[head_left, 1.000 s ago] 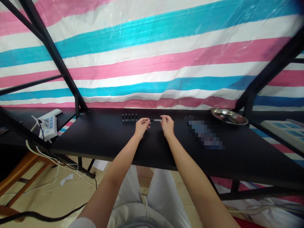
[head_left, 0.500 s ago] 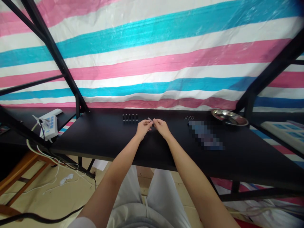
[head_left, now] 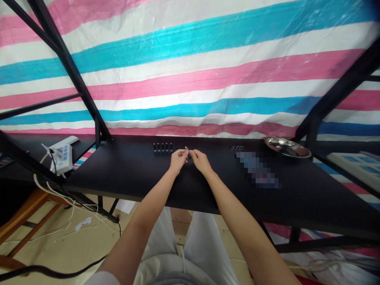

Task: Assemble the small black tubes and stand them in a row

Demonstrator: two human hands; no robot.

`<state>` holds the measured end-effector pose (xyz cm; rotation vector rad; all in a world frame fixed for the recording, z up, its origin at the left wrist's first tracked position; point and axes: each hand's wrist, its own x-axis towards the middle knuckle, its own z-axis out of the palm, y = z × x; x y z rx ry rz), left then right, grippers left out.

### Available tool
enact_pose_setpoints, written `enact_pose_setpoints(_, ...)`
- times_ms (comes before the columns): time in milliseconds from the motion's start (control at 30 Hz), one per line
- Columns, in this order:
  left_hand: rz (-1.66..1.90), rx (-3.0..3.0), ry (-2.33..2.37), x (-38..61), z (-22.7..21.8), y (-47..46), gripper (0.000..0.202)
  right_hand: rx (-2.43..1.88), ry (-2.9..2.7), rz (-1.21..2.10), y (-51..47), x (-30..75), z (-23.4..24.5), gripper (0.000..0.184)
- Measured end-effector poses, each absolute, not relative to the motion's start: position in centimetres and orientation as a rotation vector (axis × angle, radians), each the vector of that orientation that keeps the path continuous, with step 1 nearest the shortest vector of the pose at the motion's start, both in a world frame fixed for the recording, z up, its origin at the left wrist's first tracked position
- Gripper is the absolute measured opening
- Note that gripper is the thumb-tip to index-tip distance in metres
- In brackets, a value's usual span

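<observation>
My left hand [head_left: 178,159] and my right hand [head_left: 199,160] meet over the middle of the black table. Between their fingertips, a small clear tube-like piece [head_left: 186,148] sticks up. The left fingers are pinched round it. My right thumb and fingers are pressed together right beside it, and what they grip is hidden. Left of my left hand stands a row of several small black cylinders [head_left: 162,147] with pale ends. Further right lie several tiny shiny pieces [head_left: 237,148], too small to name.
A round shiny metal dish [head_left: 305,153] sits at the table's back right. In front of it lies a blurred-out dark blue item [head_left: 257,170]. A white power strip [head_left: 61,158] with cables is on the left. Black metal posts [head_left: 74,79] frame the black table [head_left: 124,170] before a striped sheet [head_left: 190,79].
My right hand has shifted slightly left and turned a little at the small clear piece. The piece stands somewhat more upright. Everything else has stayed in place.
</observation>
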<state>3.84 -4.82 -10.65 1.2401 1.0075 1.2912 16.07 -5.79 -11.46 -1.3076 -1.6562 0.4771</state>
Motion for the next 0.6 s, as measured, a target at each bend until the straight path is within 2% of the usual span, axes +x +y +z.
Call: enact_pose_setpoints(600,1.247,1.092,1.059,3.63,-10.59,-4.47,0.018,-1.191,-1.706,0.701,-5.43,15.97,-11.82,0.035)
